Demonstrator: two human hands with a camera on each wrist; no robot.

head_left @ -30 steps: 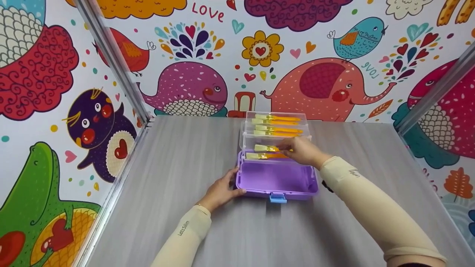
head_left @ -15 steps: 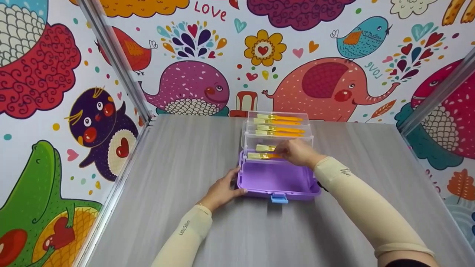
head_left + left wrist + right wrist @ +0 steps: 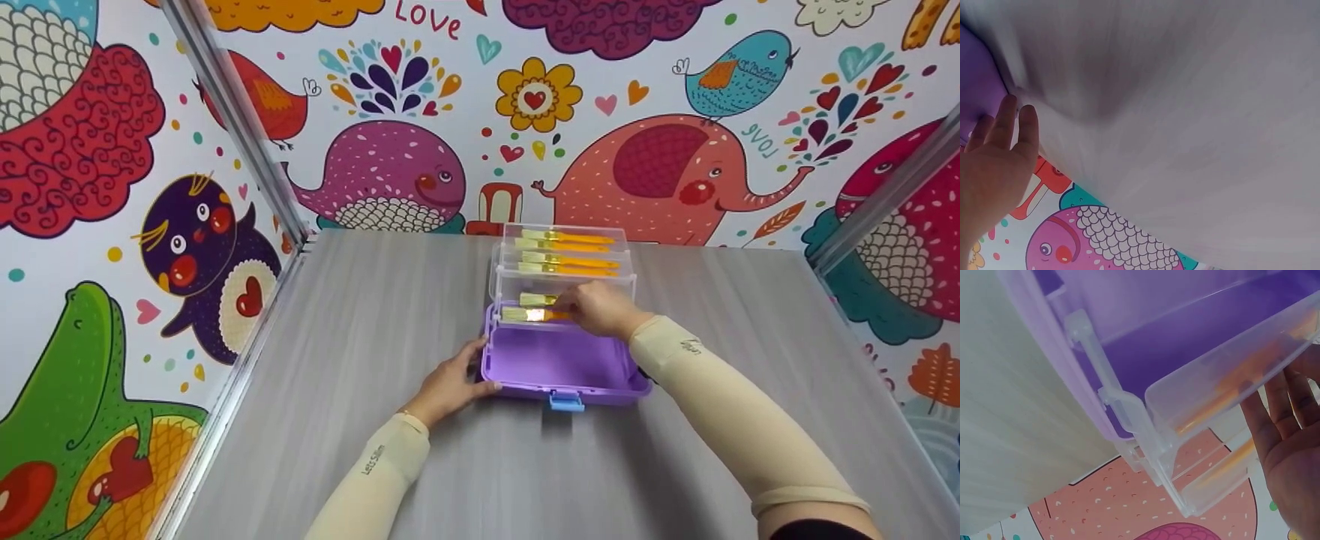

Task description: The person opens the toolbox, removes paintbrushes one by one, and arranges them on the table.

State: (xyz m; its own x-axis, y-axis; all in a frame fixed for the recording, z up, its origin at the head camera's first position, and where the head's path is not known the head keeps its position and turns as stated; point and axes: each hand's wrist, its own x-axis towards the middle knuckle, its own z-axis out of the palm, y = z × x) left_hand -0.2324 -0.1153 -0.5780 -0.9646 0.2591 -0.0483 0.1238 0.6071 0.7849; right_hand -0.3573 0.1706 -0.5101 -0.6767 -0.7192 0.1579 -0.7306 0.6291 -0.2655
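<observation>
A purple toolbox (image 3: pixel 559 394) stands open in the head view, its clear stepped trays (image 3: pixel 611 289) raised behind the lower compartment. My left hand (image 3: pixel 446 386) rests on its left side, thumb at the front corner. In the left wrist view the fingers (image 3: pixel 1002 126) look fairly straight against the purple wall. My right hand (image 3: pixel 600 307) is over the lowest tray and pinches a paintbrush (image 3: pixel 534 299), whose handle is hidden under the fingers. Another paintbrush (image 3: pixel 517 315) lies in front of it in that tray. In the right wrist view, fingers (image 3: pixel 1261 422) reach the clear tray's edge.
Several orange-handled paintbrushes (image 3: pixel 585 265) lie in the upper trays. A blue latch (image 3: pixel 566 401) hangs at the box's front. The grey tabletop (image 3: pixel 360 315) is bounded by cartoon-printed walls (image 3: pixel 405 165) with metal corner posts (image 3: pixel 240 127).
My right hand has shifted slightly left along the paintbrush, covering more of its handle and ferrule. The left hand stays at the box's side.
</observation>
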